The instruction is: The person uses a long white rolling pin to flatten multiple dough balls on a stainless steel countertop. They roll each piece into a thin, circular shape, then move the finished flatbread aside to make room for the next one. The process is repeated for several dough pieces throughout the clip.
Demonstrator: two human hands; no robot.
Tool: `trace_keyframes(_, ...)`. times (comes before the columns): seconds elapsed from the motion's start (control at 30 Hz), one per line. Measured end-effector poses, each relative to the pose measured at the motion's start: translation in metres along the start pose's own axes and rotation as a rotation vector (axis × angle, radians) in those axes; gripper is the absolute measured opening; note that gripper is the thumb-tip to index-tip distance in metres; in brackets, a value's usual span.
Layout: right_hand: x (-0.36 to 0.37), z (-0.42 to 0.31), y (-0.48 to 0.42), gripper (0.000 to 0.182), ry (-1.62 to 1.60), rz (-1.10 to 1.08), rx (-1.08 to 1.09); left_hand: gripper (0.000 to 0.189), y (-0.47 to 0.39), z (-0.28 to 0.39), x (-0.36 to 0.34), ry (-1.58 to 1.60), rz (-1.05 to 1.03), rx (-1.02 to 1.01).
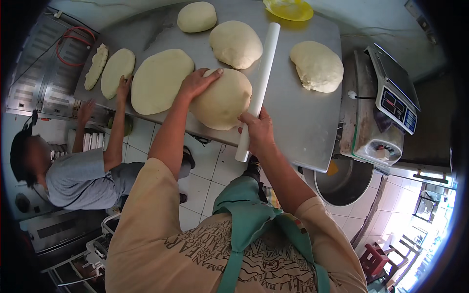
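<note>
My left hand (198,83) rests on the upper left edge of a round, flattened piece of dough (223,100), fingers over its rim. In my right hand (259,126) is a long white rolling pin (266,69), gripped near its lower end; it lies slantwise along the dough's right side. A large flat oval of dough (161,80) is just left of my left hand. Beyond the held dough sits a thick round lump of dough (236,44), and another lump (197,17) is farther back. To the right of the pin lies one more dough lump (318,66).
A co-worker (80,175) at the left touches a flat dough oval (118,73) beside a narrow dough strip (96,67). All the dough lies on a metal table (293,135). A yellow plate (289,9) is at the back, a digital scale (395,95) right, a metal bowl (344,183) below.
</note>
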State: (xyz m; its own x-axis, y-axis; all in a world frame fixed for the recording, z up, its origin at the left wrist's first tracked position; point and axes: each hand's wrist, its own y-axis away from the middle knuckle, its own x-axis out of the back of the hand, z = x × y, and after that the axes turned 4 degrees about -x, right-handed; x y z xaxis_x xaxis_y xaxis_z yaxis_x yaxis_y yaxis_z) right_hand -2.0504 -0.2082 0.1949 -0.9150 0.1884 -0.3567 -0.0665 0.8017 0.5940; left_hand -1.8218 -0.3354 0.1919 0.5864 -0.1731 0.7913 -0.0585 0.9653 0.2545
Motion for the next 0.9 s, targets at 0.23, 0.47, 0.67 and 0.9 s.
trace_keyframes(0.23, -0.016, 0.001, -0.022, 0.056, -0.275, -0.026, -0.013, 0.069, 0.018, 0.014, 0.003, 0.754, -0.278, 0.075)
trace_keyframes(0.47, 0.020, -0.020, 0.029, 0.058, -0.279, -0.085, 0.035, 0.049, 0.081, 0.054, -0.006, 1.065, -0.329, -0.066)
trace_keyframes(0.67, 0.060, -0.075, 0.092, 0.062, -0.094, -0.003, 0.272, 0.043, 0.112, 0.111, -0.022, 1.378, -0.445, -0.160)
trace_keyframes(0.9, 0.129, -0.067, 0.148, 0.062, -0.104, 0.231, 0.324, 0.045, 0.131, 0.171, -0.078, 1.325, -0.698, -0.170)
